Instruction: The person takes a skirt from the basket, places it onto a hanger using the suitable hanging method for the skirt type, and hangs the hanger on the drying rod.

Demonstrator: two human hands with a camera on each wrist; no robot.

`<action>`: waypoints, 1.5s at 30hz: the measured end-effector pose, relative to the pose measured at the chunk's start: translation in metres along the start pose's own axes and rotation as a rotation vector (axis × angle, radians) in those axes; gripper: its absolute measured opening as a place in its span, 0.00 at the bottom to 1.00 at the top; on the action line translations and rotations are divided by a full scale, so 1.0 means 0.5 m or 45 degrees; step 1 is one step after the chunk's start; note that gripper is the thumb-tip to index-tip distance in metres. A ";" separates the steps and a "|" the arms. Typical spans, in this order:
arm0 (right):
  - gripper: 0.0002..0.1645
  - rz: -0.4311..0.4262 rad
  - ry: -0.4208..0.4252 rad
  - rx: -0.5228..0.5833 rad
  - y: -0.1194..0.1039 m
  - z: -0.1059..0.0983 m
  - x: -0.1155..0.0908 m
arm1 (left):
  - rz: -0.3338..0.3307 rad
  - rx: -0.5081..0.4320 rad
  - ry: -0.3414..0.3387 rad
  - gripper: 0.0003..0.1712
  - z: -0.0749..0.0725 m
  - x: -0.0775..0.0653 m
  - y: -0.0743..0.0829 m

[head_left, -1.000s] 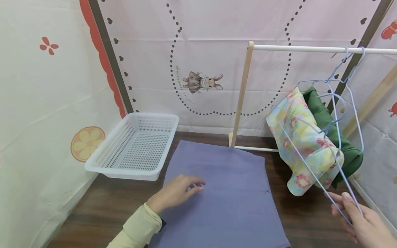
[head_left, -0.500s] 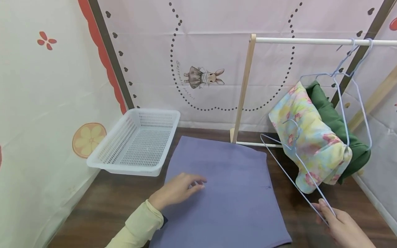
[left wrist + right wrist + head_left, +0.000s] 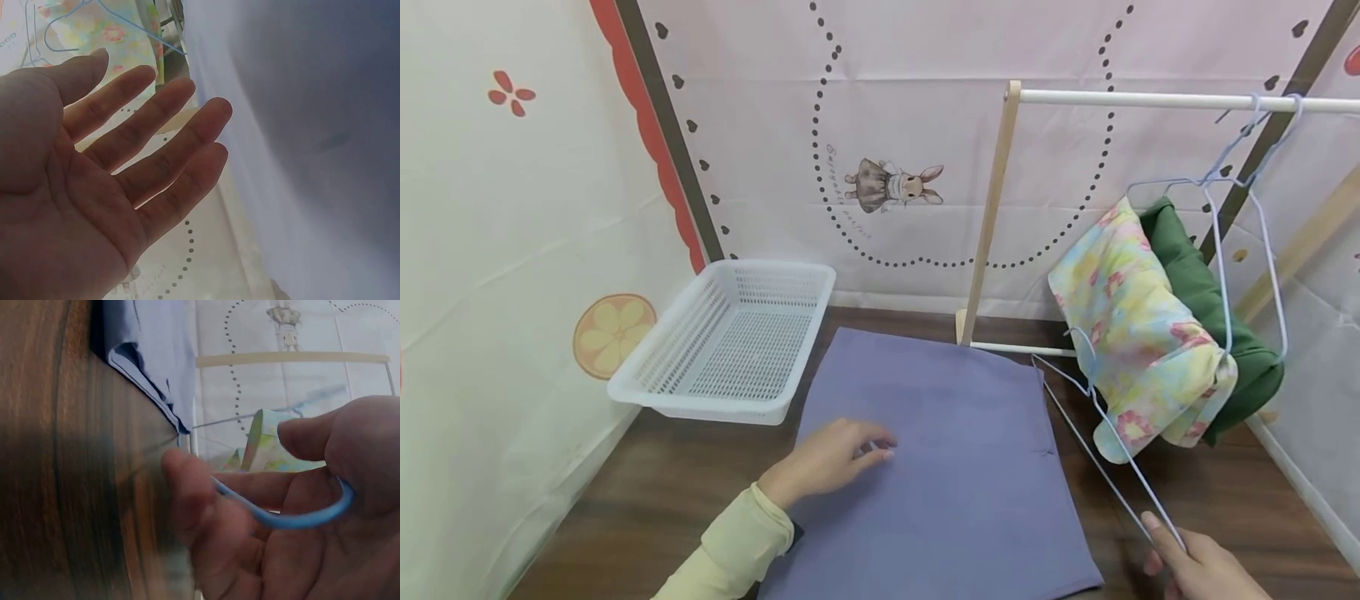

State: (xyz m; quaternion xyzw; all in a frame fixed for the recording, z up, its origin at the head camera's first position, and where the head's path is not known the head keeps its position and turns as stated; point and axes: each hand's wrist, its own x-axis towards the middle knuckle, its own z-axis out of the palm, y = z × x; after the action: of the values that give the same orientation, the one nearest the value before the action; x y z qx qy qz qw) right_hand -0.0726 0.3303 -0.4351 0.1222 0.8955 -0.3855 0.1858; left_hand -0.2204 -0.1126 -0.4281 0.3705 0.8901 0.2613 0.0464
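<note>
My right hand [image 3: 1202,567] grips a light blue wire hanger [image 3: 294,520] by one rounded end, low at the right. In the head view the hanger slants away to the upper left, and its hook overlaps the floral cloth. The far end reaches the right edge of a flat, folded purple cloth [image 3: 955,517]. Over the left part of that cloth is my left hand [image 3: 827,461], holding nothing. Its fingers are loosely bent and spread, and the left wrist view shows the bare palm [image 3: 75,206] beside the cloth.
A white rack with a rail [image 3: 1120,98] stands at the back right. Two blue hangers [image 3: 1221,250] hang there, with a yellow floral cloth [image 3: 1138,317] and a green cloth [image 3: 1202,308]. A white perforated basket [image 3: 715,408] sits at the back left of the wooden table [image 3: 647,500].
My right hand has moved left and down, carrying the hanger away from the hung cloths to the purple cloth's right edge. The left hand has stayed nearly still.
</note>
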 end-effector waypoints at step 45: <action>0.25 -0.145 0.178 -0.188 -0.075 0.061 0.041 | -0.021 -0.007 0.020 0.15 0.009 -0.007 0.003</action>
State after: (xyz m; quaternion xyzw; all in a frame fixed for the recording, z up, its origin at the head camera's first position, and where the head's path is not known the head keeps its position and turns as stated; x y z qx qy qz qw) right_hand -0.0971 0.2844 -0.4390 0.0836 0.9377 -0.3191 0.1091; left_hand -0.2158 -0.1123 -0.4316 0.3610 0.8927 0.2664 0.0424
